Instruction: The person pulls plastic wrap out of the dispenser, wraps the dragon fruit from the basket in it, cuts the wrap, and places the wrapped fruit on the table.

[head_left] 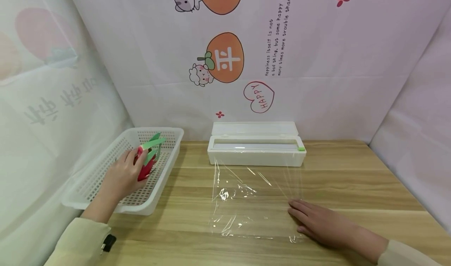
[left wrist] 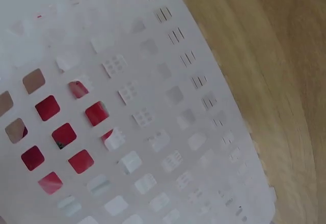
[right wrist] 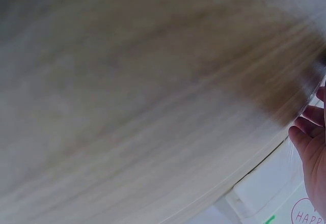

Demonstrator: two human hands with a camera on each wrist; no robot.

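Observation:
My left hand (head_left: 123, 174) reaches into a white perforated basket (head_left: 176, 150) at the left and grips a red dragon fruit (head_left: 146, 170) with long green leaf tips. Through the holes of the basket wall (left wrist: 153, 81), red patches of the fruit (left wrist: 63, 135) show in the left wrist view. A sheet of clear cling film (head_left: 253, 207) lies spread on the table, drawn out from a white cling film dispenser (head_left: 257, 158). At the film's right edge rests my right hand (head_left: 324, 223), fingers extended. That hand (right wrist: 313, 147) appears at the right border of the right wrist view.
The dispenser's lid (head_left: 253, 128) stands raised at the back, with a green slider (head_left: 301, 149) at its right end. Beneath everything is a wood-grain table (head_left: 352, 180). White printed cloth (head_left: 299, 62) hangs behind and along both sides.

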